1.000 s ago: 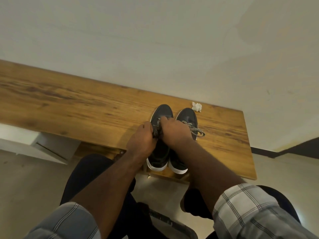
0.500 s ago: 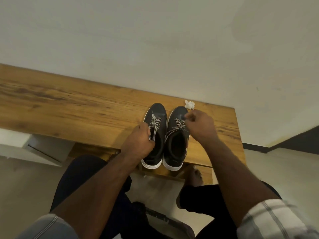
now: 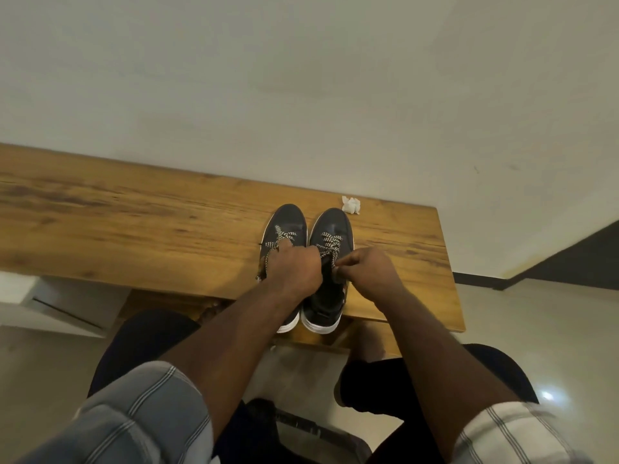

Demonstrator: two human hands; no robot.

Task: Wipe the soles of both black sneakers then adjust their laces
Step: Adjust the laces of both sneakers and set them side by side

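Both hands have moved onto the right sneaker [image 3: 330, 262] on the wooden table [image 3: 134, 236]: left hand [image 3: 294, 269] and right hand [image 3: 368, 272] now pinch its laces [image 3: 330, 241], so lace adjusting seems under way.

Both my arms reach forward from the near edge of the surface, forearms bare, plaid sleeves pushed up near the elbows. My left hand [image 3: 294, 269] is knuckles-up, fingers curled downward and closed; what they grip is hidden under the hand. My right hand [image 3: 368, 271] sits just beside it, back facing up, thumb and forefinger pinched together at its left side. The two hands nearly touch. Both wrists are straight, in line with the forearms.
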